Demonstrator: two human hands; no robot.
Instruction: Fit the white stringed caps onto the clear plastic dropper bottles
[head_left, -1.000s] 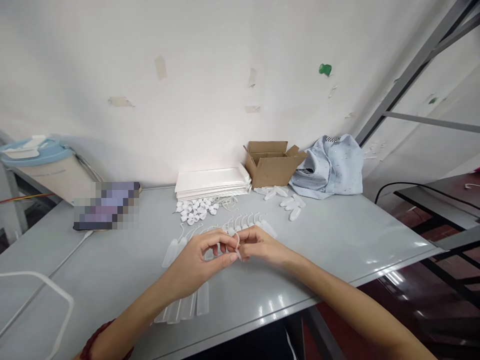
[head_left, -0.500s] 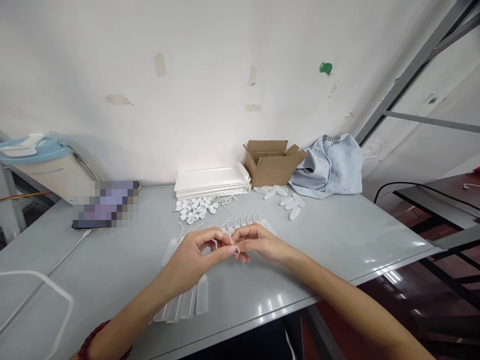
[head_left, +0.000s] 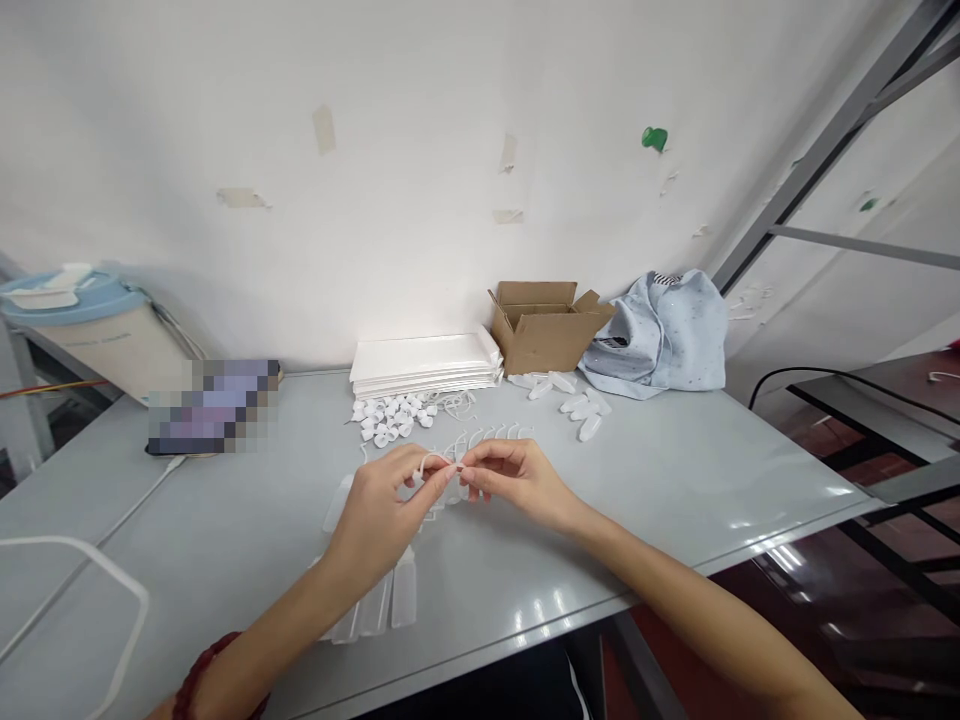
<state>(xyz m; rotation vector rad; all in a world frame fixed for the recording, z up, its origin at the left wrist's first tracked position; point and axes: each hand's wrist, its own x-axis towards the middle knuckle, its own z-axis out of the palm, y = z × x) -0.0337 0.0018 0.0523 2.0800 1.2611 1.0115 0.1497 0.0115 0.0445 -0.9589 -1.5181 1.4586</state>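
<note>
My left hand (head_left: 394, 492) pinches a thin white cord (head_left: 426, 462), which loops up over its fingers. Fingertip to fingertip with it, my right hand (head_left: 517, 478) is closed on the same small white piece, mostly hidden between the fingers. Behind and below both hands lies a row of clear pieces with curled cords (head_left: 495, 433). Flat translucent bottles (head_left: 403, 592) lie side by side below my left wrist. Small white caps (head_left: 394, 415) are heaped beyond my left hand, with loose white cords (head_left: 457, 403) beside them.
Stacked white packets (head_left: 424, 362) stand by the wall, beside an open cardboard box (head_left: 551, 335) and a light blue cloth bag (head_left: 664, 335). Small clear tubes (head_left: 589, 412) lie before the box. At left are a pixelated phone (head_left: 217, 405), cable (head_left: 139, 505) and blue-lidded container (head_left: 97, 325).
Both hands have moved slightly up and to the left, still together. The cord now arches above my left fingers, and more of the clear pieces below the hands shows.
</note>
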